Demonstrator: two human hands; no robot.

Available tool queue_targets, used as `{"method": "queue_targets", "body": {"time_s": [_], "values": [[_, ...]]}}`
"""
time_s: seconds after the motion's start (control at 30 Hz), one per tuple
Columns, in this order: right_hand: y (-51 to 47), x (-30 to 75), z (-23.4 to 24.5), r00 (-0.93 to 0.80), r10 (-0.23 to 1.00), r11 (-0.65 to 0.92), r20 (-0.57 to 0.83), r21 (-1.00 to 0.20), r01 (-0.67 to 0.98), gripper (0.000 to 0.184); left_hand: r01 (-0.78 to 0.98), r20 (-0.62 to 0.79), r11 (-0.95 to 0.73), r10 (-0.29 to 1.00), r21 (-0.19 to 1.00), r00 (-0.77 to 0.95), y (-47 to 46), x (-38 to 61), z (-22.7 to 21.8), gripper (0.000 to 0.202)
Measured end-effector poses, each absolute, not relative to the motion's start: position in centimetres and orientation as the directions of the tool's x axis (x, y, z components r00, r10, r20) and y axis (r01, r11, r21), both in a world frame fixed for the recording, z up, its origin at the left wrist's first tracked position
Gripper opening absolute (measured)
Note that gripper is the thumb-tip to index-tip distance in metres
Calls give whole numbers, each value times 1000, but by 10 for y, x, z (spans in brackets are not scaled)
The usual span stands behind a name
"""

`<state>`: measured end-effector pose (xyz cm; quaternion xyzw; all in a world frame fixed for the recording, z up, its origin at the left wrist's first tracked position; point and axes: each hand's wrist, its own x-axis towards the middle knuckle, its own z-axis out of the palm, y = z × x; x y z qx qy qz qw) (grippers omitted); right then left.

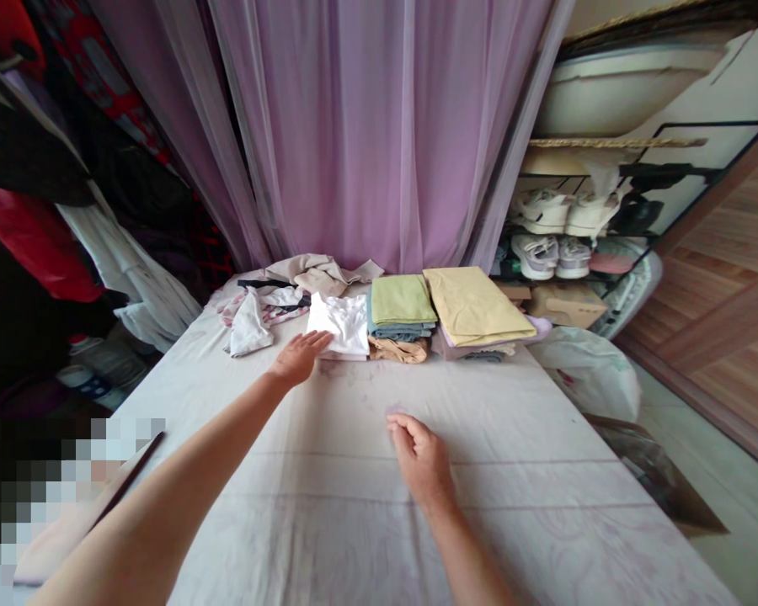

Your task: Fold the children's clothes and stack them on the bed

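Note:
My left hand (pixel 300 357) reaches forward with its fingers stretched out, the tips at the near edge of a folded white garment (pixel 339 322). Just right of that garment stands a stack of folded clothes with a green piece (pixel 403 300) on top and a tan piece (pixel 399 349) at the bottom. Further right, a yellow folded cloth (pixel 477 305) tops another pile. My right hand (pixel 420 459) hovers over or rests on the sheet (pixel 347 446), fingers curled in; whether anything small is inside cannot be seen.
Loose, rumpled clothes (pixel 253 320) and a beige garment (pixel 319 273) lie at the back left. A purple curtain (pixel 354 126) hangs behind. Shoes (pixel 540 255) stand on a rack at right, above a white plastic bag (pixel 587 370). Clothes hang at left over bottles (pixel 107 362).

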<state>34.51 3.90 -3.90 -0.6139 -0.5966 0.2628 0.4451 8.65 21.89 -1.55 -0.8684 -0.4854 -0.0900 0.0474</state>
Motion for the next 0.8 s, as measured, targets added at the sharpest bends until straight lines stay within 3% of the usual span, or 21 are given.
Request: {"method": "queue_targets", "body": {"time_s": [0.23,0.8], "values": [[39,345,-41,156,968,94,198,-857,506,37,829,250,-560,801,-11,544,219,66,-13,65],[39,345,-40,143,966,113,215,-852,512,36,874,151,-486,866,23,477,214,63,-18,68]]}}
